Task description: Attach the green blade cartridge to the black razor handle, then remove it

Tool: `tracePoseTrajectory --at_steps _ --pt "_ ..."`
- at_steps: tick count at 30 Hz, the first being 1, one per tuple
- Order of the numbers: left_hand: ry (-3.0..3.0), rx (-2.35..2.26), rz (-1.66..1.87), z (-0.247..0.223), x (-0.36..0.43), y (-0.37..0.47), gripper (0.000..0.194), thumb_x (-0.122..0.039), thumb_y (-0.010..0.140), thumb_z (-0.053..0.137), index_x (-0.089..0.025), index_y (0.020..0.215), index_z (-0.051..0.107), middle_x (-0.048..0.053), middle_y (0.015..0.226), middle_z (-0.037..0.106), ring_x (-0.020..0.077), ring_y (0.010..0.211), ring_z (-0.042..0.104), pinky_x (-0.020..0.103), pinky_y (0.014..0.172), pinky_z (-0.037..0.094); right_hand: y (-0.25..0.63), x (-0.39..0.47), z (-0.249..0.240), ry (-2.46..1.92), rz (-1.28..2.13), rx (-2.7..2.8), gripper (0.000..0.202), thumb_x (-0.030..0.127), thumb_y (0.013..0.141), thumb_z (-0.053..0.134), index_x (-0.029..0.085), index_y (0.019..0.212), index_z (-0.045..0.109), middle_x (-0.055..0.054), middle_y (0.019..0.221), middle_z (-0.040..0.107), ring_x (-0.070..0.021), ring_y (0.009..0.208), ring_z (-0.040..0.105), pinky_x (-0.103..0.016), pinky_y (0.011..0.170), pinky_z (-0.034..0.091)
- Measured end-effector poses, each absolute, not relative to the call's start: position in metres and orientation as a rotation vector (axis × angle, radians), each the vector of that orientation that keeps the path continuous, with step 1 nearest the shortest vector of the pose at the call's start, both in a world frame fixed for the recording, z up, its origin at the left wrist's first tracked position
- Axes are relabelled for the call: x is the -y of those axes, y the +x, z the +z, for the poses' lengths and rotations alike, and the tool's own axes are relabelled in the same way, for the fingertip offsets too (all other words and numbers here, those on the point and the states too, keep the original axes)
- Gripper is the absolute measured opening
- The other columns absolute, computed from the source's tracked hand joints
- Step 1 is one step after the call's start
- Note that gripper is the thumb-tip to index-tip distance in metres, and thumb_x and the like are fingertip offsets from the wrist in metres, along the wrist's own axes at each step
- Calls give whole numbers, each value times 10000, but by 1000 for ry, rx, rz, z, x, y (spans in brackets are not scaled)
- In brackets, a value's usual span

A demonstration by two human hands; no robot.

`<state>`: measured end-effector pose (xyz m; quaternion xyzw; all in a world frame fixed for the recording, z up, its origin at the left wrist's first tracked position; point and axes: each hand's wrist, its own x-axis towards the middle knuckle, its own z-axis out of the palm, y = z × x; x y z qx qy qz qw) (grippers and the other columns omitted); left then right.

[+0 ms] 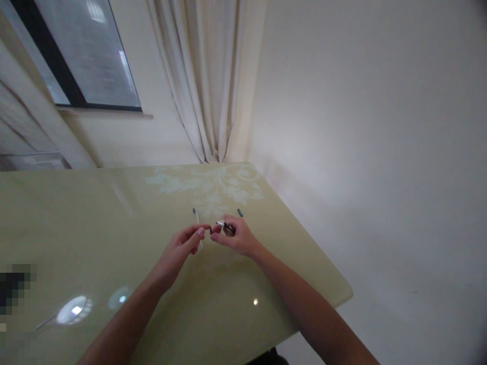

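My left hand (186, 240) is closed in a pinch, with thumb and forefinger close to a small dark piece (210, 230) between my two hands. Whether the fingertips grip that piece is too small to tell. My right hand (240, 238) is closed around a small black and silver object (229, 228), whose shiny end points up and left. Behind my left hand, a thin white stick with a dark bristle-like head (194, 211) lies on the table, partly hidden by the fingers. Just beyond my right hand lies a short dark green strip (240, 213).
The glossy pale table (297, 253) has a rounded corner at right and a white floral pattern near its far edge. A plain wall (361, 152) runs along the right side. Curtains (205, 76) and a window (87, 56) are behind. Lamp reflections show at lower left.
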<state>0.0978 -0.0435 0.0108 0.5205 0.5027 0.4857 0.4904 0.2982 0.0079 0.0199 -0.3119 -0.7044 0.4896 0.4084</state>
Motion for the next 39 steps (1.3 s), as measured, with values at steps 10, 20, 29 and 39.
tracePoseTrajectory --at_steps 10,20,29,39 --pt "881 -999 1003 6 48 103 454 -590 779 823 -159 797 682 -51 696 423 70 581 333 194 548 312 309 -9 22 -595 696 2129 194 241 829 754 212 1020 770 -54 975 664 -183 861 636 -288 804 492" --pt "998 -1057 1305 6 44 97 549 -511 770 847 -261 1250 757 53 1038 722 125 726 546 258 673 442 307 -11 29 -721 752 2004 255 405 1016 621 204 1137 722 -62 979 680 -193 894 626 -304 833 472" --pt "1019 -967 1419 3 41 95 527 -413 763 888 -276 1256 761 31 1012 688 137 840 560 250 779 437 300 -4 29 -648 715 2005 262 381 1057 569 184 1116 731 -67 966 713 -175 856 640 -284 801 475" --pt "1021 -954 1401 1 41 96 548 -390 750 896 -277 1268 756 32 996 678 160 891 591 272 812 457 297 -1 29 -635 739 1992 250 373 1046 594 179 1101 742 -62 945 715 -171 841 636 -284 790 480"
